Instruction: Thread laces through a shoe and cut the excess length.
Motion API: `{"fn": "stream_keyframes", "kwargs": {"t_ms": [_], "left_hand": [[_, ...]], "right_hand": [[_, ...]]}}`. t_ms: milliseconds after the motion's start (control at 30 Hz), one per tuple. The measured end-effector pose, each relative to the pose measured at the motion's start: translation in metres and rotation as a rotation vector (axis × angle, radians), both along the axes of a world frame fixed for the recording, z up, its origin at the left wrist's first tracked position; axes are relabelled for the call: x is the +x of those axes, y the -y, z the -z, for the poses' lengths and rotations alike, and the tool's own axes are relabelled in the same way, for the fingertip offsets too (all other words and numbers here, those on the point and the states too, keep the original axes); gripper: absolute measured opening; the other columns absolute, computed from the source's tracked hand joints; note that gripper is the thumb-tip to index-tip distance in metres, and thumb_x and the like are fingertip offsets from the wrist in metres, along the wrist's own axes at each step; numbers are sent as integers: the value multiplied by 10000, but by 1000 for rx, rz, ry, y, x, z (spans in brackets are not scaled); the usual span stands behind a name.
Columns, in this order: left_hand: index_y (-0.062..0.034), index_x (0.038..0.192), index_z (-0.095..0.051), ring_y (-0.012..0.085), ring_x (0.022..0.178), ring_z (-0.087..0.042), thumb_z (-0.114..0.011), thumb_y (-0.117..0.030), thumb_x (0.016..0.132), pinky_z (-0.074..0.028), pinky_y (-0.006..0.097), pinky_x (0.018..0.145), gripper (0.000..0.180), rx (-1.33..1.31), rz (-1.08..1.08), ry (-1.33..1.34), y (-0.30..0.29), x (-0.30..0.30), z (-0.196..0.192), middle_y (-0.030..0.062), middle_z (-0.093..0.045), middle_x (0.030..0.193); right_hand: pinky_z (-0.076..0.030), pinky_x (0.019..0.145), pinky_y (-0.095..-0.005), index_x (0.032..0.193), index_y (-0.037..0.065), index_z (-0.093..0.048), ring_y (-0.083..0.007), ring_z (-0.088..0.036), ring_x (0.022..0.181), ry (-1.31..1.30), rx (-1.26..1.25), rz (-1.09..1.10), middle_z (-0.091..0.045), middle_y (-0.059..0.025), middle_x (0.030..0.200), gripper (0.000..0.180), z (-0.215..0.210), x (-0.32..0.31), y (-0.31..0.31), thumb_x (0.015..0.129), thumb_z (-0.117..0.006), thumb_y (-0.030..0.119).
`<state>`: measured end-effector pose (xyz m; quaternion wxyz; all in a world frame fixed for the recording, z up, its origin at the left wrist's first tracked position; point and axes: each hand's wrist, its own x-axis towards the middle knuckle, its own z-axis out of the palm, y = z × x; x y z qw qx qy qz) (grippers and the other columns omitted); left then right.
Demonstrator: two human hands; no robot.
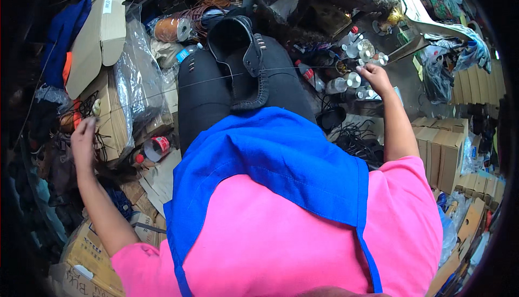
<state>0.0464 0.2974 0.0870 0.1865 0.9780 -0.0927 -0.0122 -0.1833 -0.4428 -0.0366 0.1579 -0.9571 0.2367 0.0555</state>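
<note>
A black leather shoe [250, 94] lies on my lap between my thighs, its collar opening away from me and a row of stitches along its edge. A thin thread [197, 82] runs taut across the shoe, out to both sides. At the far left, my left hand [83, 139] is raised with its fingers closed near the thread's end; the hold itself is small and partly blurred. On the right, my right hand [377, 78] pinches the thread's other end between thumb and fingers. Both arms are spread wide.
Plastic bottles [338, 85] cluster beyond my right knee. An orange thread spool [172, 29] sits past my left knee. Cardboard sheets [100, 37] lean at the left, near a red-labelled bottle [156, 148]. Stacked cardboard boxes [440, 151] stand at right. A blue apron [270, 145] covers my lap.
</note>
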Motion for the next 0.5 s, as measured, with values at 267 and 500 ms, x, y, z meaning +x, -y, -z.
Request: {"fn": "stream_keyframes", "kwargs": {"t_ms": [267, 500], "left_hand": [[-91, 1447, -236, 239, 1280, -406, -520, -4, 836, -327, 362, 1060, 680, -163, 244, 194, 123, -23, -77, 137, -457, 1356], [-213, 1254, -552, 313, 1256, -432, -536, 59, 733, -356, 460, 1023, 588, 147, 1112, 370, 318, -12, -24, 85, -425, 1397]], "right_hand": [[-408, 622, -263, 1149, 81, -604, -116, -514, 659, 332, 914, 786, -629, -38, 854, 427, 35, -24, 17, 925, -476, 422], [-383, 958, -292, 1306, -51, -442, -204, -524, 1129, 181, 485, 413, -562, -156, 1236, 637, 51, -22, 9, 857, -632, 359]]}}
